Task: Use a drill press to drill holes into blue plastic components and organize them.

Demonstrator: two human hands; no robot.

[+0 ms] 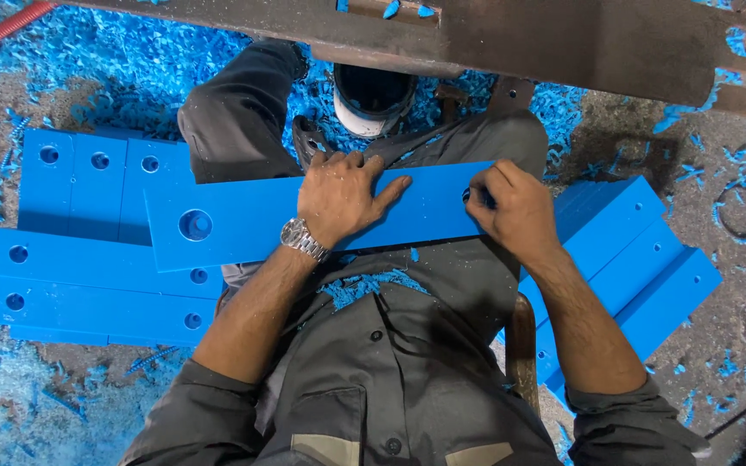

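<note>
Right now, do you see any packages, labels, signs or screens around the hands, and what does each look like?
None in view: no package, label, sign or screen.
Nearest thing with a face: a silver wristwatch on the left hand, which rests flat on a long blue plastic bar.

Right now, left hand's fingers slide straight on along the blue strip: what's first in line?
Probably the right hand, which grips the blue strip at a hole. The left hand lies flat, fingers pointing that way; bare plastic lies between.

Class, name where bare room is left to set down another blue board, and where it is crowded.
Free: the gritty floor beyond the right stack of boards. Crowded: the left stack, and the lap, where both hands, left and right, press the long board.
</note>
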